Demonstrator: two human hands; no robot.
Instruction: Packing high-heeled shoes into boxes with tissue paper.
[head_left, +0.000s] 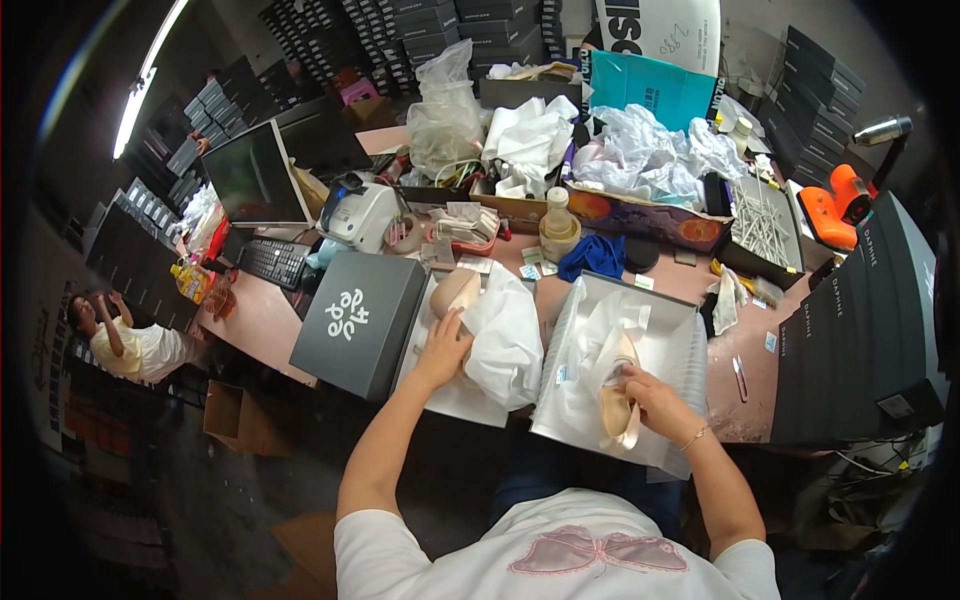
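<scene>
Two white-lined boxes stand side by side in front of me. In the left shoebox (490, 408) a beige shoe (458, 290) lies beside crumpled white tissue paper (505, 345). My left hand (444, 350) rests at the near end of that shoe, fingers stretched out against it and the paper. Over the right shoebox (685, 335), my right hand (655, 398) is closed on a second beige shoe (616, 412), whose pale insole faces up. White tissue lies under this shoe. The exact grip of the right fingertips is partly hidden.
A dark grey box lid (355, 320) lies left of the boxes. Stacked dark shoeboxes (855, 330) rise at the right, beside scissors (739, 378). Behind are a bottle (558, 220), a blue cloth (592, 257), a tape dispenser (360, 215) and a keyboard (275, 262). Another person sits far left.
</scene>
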